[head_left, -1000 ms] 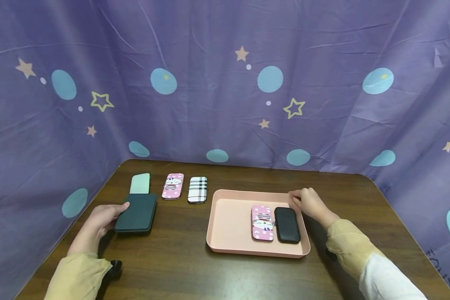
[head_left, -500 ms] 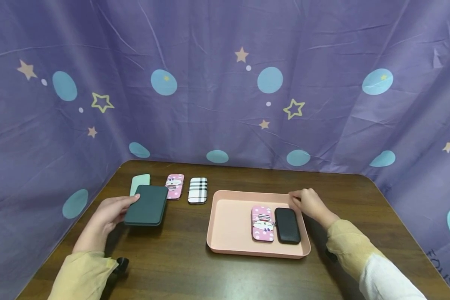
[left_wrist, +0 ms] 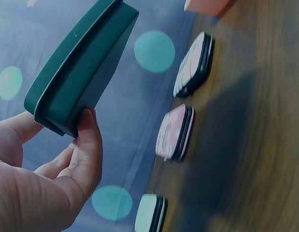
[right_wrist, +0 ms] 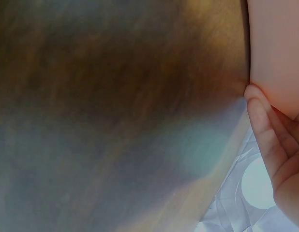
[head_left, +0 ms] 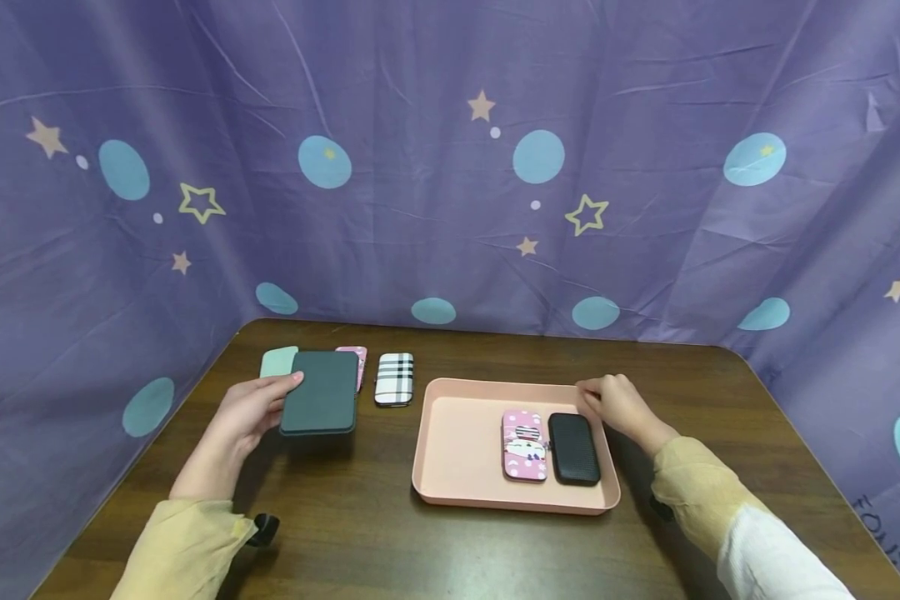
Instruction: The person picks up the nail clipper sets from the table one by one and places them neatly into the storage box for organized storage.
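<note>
My left hand (head_left: 249, 412) grips a dark green lidded box (head_left: 320, 393) by its left side, thumb on top, above the table. In the left wrist view the box (left_wrist: 77, 67) is tilted, with the fingers under its lower end. At the far right corner of a pink tray (head_left: 457, 450), my right hand (head_left: 621, 407) pinches the rim. Inside the tray lie a pink cat-print case (head_left: 525, 446) and a black textured case (head_left: 574, 450). Behind the green box, a mint case (head_left: 277, 362) and another pink case (head_left: 362, 358) are partly hidden.
A plaid case (head_left: 394, 379) lies between the held box and the tray, near the back of the brown wooden table (head_left: 495, 558). A purple patterned curtain (head_left: 435, 233) hangs along the table's back and sides.
My left hand has lifted the green box off the table and moved it right and towards the back, so it covers part of the left pink case. My right hand stays at the tray corner.
</note>
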### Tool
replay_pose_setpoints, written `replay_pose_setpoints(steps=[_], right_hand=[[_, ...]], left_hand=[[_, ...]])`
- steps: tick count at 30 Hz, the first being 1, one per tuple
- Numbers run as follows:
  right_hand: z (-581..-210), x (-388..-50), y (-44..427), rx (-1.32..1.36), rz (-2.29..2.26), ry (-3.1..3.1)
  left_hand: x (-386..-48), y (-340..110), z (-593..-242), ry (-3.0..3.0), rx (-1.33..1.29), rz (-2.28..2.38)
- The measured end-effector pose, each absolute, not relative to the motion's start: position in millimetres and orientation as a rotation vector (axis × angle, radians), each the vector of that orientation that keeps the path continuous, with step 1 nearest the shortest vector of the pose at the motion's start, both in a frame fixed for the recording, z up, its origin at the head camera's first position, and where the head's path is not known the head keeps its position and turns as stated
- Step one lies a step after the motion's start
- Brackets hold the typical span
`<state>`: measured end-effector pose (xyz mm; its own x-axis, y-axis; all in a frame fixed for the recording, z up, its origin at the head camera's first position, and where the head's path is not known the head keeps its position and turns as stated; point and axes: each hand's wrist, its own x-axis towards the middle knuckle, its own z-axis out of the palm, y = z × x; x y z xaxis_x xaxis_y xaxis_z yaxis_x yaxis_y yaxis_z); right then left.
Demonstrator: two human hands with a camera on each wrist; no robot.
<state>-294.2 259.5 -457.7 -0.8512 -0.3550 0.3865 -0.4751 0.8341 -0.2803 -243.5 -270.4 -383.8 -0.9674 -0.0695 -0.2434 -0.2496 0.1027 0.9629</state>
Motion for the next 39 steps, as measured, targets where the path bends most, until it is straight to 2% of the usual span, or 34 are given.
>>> replay_pose_setpoints(steps=[17,39], right_hand=[[-457.2,-293.6,258.6,0.636,0.552,-2.678],[-457.5,-293.3,259.5,0.640,0.524,-2.663]], left_hand=[[-241.4,-224.0,-367.6,2.122,-0.270,2.039],[-248.1,-164.5,-377.0,1.935,-0.295,2.208]])
